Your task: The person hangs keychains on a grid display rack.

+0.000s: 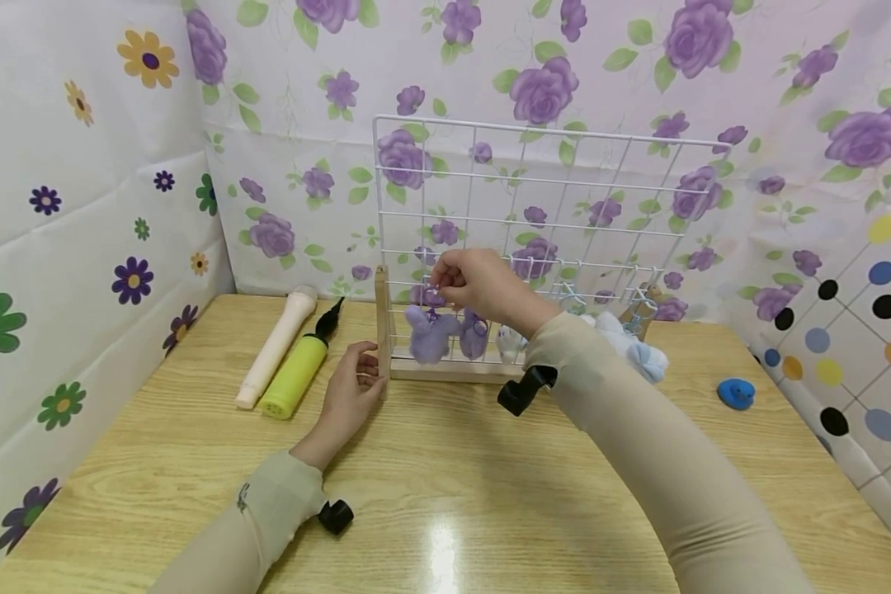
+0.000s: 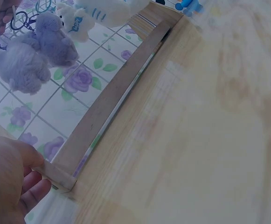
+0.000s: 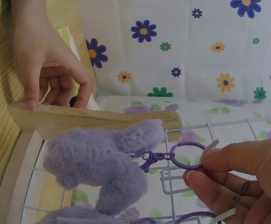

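A fluffy purple plush keychain (image 3: 91, 158) hangs at the left end of a white wire grid rack (image 1: 557, 223). My right hand (image 1: 483, 283) pinches its purple key ring (image 3: 187, 155) between thumb and finger, at the tip of a white hook (image 3: 211, 146). My left hand (image 1: 351, 388) holds the rack's wooden side post (image 3: 88, 116) low down, thumb on one edge and a fingertip on the other. Beside the first plush hangs another purple plush (image 1: 473, 334). Farther right, partly behind my right forearm, are a small white plush (image 1: 510, 342) and light-blue and white plush (image 1: 642, 355).
A pale microphone-shaped stick (image 1: 278, 346) and a yellow-green hand pump (image 1: 297, 371) with a black nozzle lie left of the rack. A blue toy duck (image 1: 736, 393) sits at the right of the wooden table (image 1: 416, 495). Patterned cloth walls (image 1: 282, 74) stand behind and at both sides.
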### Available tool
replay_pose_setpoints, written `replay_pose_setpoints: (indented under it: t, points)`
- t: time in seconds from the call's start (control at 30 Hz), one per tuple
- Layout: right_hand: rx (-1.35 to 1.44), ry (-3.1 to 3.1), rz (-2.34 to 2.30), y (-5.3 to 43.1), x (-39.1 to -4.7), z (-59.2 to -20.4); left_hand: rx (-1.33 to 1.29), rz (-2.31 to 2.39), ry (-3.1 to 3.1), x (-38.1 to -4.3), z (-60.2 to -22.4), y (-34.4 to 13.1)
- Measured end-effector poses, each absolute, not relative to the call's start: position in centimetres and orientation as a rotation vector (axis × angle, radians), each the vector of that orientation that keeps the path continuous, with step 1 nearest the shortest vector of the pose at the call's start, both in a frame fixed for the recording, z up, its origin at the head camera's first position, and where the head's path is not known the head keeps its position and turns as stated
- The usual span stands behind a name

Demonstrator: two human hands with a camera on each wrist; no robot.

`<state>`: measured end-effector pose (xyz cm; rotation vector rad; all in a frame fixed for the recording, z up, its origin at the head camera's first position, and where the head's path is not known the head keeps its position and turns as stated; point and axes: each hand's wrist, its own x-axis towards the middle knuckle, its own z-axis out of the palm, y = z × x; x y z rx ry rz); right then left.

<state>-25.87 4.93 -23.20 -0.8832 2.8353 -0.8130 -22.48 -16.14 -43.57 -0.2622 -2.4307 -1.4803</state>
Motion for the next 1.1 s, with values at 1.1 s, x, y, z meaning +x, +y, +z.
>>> replay_pose_setpoints:
  t: [1.1]
  points:
    - [-1.197, 2.94, -0.988, 8.0, -22.4, -23.1, -0.285, -1.352, -2.333, -21.6, -42.0, -15.3]
